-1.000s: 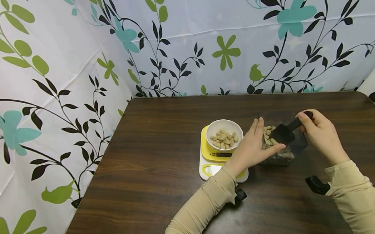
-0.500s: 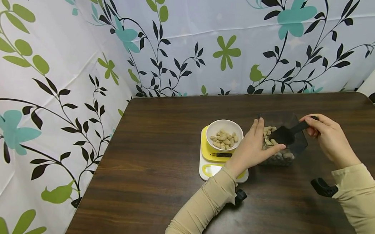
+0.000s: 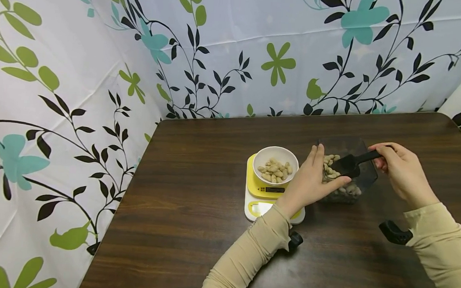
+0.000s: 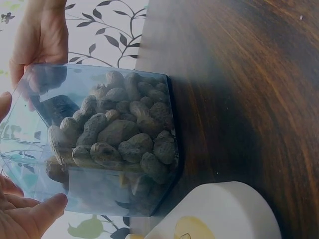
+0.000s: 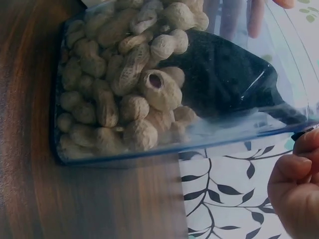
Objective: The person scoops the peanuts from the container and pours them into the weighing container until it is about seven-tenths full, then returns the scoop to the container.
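My left hand [image 3: 308,178] lies along the left side of a clear plastic container [image 4: 164,82], fingers straight and thumb spread across its near side. Peanuts in their shells [image 5: 132,79] partly fill the container. With curled fingers, my right hand [image 3: 401,170] holds the handle of a black scoop [image 3: 348,165] from the right side. The scoop's blade dips into the container and reaches the peanuts, its tip partly hidden among them.
A white bowl [image 3: 276,154] with several peanuts stands on a yellow and white kitchen scale [image 3: 253,187], left of the container. All stand on a dark wooden table [image 3: 195,194]. A patterned curtain [image 3: 236,43] hangs behind and at the left.
My right hand has shifted right and slightly nearer, lowering the scoop's handle, while the blade stays in the container. My left hand, the bowl and the scale keep their places.
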{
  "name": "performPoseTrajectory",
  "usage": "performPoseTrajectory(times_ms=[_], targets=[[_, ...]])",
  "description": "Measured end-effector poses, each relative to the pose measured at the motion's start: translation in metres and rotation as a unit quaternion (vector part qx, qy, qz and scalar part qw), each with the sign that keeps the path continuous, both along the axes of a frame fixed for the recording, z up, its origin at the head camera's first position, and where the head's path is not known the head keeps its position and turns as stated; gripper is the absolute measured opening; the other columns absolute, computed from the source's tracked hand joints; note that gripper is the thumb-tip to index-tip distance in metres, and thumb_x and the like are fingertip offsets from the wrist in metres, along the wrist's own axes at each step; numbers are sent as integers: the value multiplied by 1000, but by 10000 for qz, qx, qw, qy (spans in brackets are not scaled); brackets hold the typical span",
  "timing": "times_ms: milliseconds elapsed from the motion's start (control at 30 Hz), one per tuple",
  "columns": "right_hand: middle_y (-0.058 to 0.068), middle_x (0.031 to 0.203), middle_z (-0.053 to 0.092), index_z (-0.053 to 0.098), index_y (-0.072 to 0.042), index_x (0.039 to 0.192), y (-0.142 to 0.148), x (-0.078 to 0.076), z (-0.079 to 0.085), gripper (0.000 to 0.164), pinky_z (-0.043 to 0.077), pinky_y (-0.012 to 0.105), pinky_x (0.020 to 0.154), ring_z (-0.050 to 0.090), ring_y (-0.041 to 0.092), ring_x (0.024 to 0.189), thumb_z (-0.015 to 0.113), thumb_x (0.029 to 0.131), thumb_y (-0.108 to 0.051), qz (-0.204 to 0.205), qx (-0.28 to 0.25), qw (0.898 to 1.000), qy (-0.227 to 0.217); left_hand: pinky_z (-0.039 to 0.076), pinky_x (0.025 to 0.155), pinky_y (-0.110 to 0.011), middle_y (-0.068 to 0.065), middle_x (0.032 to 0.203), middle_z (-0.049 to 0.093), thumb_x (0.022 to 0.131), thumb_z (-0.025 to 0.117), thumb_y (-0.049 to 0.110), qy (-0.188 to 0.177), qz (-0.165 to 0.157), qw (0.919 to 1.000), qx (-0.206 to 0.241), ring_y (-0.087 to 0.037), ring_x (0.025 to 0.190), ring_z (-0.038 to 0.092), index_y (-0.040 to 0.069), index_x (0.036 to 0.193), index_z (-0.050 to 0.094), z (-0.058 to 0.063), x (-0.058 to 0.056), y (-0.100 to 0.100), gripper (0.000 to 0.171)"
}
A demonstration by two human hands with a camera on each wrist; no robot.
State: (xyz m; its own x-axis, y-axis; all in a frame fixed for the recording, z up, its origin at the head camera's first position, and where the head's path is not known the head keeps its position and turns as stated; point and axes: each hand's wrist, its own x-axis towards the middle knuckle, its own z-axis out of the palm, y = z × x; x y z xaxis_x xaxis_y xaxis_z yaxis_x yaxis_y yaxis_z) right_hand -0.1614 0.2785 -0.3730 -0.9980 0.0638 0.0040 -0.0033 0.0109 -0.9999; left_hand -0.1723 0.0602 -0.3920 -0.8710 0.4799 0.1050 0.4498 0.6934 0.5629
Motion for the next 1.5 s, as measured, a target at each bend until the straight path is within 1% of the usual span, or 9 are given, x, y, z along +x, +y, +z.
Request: performPoseTrajectory(times_ms=[233, 300, 467, 667, 833, 1067, 1200, 1333, 1500], targets=[[-3, 75, 46, 62, -13, 107, 8, 2, -8, 20, 28, 26, 58, 40, 9, 67, 46, 98, -20, 875, -375, 9948, 375, 33, 111, -32, -9, 158, 12, 88, 44, 65, -7, -43, 10000, -12, -19, 143, 23, 13, 151, 4, 1, -1, 1, 91], [-2, 77, 44, 63, -11, 109, 10, 3, -9, 22, 27, 28, 60, 39, 11, 68, 45, 99, -19, 1012, -448, 9927, 469, 32, 112, -31, -9, 158, 11, 88, 44, 65, -21, -57, 10000, -13, -18, 144, 23, 14, 151, 3, 1, -1, 2, 91], [-2, 75, 46, 64, -8, 106, 11, 4, -10, 23, 28, 28, 58, 39, 11, 67, 45, 98, -20, 961, -538, 9927, 495, 32, 112, -32, -8, 158, 10, 88, 43, 65, -29, -52, 10000, -33, -18, 144, 22, 15, 151, 1, 1, 0, 3, 91], [-4, 69, 50, 65, -11, 99, 10, 2, -9, 20, 33, 24, 55, 42, 9, 62, 48, 97, -22, 728, -710, 9946, 201, 33, 111, -32, -8, 158, 12, 87, 44, 65, 21, -32, 10000, -36, -18, 143, 23, 16, 151, 1, 1, 0, 4, 91], [-4, 68, 50, 65, -11, 99, 8, 2, -7, 20, 34, 23, 54, 43, 8, 61, 50, 96, -24, 561, -831, 9949, 135, 33, 111, -31, -9, 158, 13, 87, 45, 65, 16, -52, 10000, 13, -18, 143, 23, 16, 151, 1, 1, -1, 4, 91], [-3, 63, 52, 65, -10, 95, 2, 4, -1, 23, 35, 23, 51, 45, 7, 57, 44, 99, -18, 222, -1254, 9918, 58, 32, 112, -32, -7, 158, 11, 87, 44, 65, -46, -54, 10000, 60, -17, 144, 22, 18, 151, 0, 2, -2, 5, 91], [-4, 62, 51, 65, -12, 94, 1, 5, -1, 23, 36, 22, 51, 44, 6, 57, 44, 98, -20, 19, -1234, 9923, -102, 32, 112, -33, -7, 158, 9, 87, 44, 65, -106, -98, 9998, 102, -17, 144, 21, 19, 150, -2, 2, -1, 5, 90], [-5, 70, 46, 63, -13, 99, 2, 5, -3, 21, 31, 24, 54, 40, 6, 62, 46, 98, -25, 171, -1086, 9939, -36, 33, 112, -33, -7, 158, 10, 87, 44, 65, -83, -111, 9999, 87, -18, 144, 22, 19, 150, -2, 2, -1, 5, 91], [-2, 75, 39, 63, -9, 104, 3, 6, -9, 22, 19, 29, 62, 33, 11, 65, 44, 99, -21, 679, -1387, 9868, 478, 32, 112, -32, -7, 158, 10, 87, 44, 64, -46, -123, 9999, 102, -17, 144, 21, 18, 150, -2, 2, -2, 6, 91]])
